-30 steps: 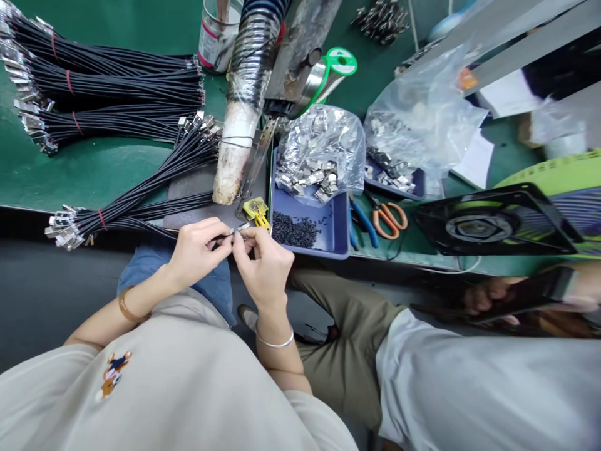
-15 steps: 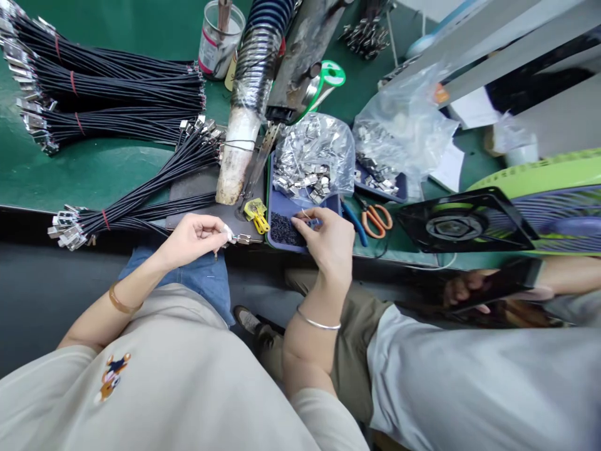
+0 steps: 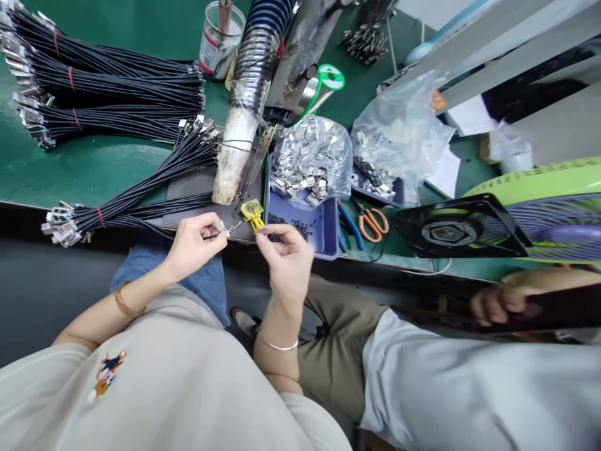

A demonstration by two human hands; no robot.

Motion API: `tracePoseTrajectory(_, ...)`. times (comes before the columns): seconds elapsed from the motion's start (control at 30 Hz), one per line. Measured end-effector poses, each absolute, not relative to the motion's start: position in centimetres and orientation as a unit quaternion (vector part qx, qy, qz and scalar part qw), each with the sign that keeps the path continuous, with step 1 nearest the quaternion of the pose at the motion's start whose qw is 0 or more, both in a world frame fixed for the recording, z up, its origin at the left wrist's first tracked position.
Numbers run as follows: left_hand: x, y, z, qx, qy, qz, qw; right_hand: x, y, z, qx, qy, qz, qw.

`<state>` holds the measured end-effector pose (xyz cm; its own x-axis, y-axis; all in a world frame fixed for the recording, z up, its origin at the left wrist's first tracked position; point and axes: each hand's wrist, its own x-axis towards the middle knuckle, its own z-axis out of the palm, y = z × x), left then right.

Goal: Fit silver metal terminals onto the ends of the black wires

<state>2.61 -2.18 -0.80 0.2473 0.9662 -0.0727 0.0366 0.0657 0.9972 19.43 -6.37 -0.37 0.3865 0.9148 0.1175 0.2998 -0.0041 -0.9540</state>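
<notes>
My left hand point(image 3: 195, 247) is closed in a pinch at the bench's front edge, holding a thin black cable point(image 3: 212, 236) with a small metallic end at the fingertips. Something white shows at those fingertips. To its right, my right hand point(image 3: 286, 257) pinches thumb and index finger together; whatever lies between them is too small to make out. Its fingertips are beside a small yellow tool point(image 3: 252, 213). Behind this hand stands a purple tray point(image 3: 326, 235) with tiny black pieces point(image 3: 300, 228) and a plastic bag of metal connector shells point(image 3: 312, 163).
Bundled black cables point(image 3: 126, 81) lie at the left. A fume hose point(image 3: 235, 138) hangs close above the work spot, near a solder spool point(image 3: 323, 84). Right are blue-handled pliers point(image 3: 351, 227), orange-handled scissors point(image 3: 373, 224) and a black fan point(image 3: 462, 228). A co-worker's hand point(image 3: 500, 304) holds a dark flat object.
My right hand has moved left from the purple tray's black pieces to beside the yellow tool, near my left hand. The co-worker's hand and dark object have shifted right.
</notes>
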Motion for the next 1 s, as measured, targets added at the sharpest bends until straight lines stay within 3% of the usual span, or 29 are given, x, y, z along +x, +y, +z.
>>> tracePoseTrajectory(0.73,2.8,-2.9,-1.0,0.582,0.465,0.422,0.517,16.1,-6.6,-1.2,-0.641,-0.515,0.282,0.494)
tracePoseTrajectory(1.0,1.9,-2.7,-0.4,0.692,0.381,0.432,0.435,16.5,-6.4,-0.9,-0.648,-0.508,0.253,0.508)
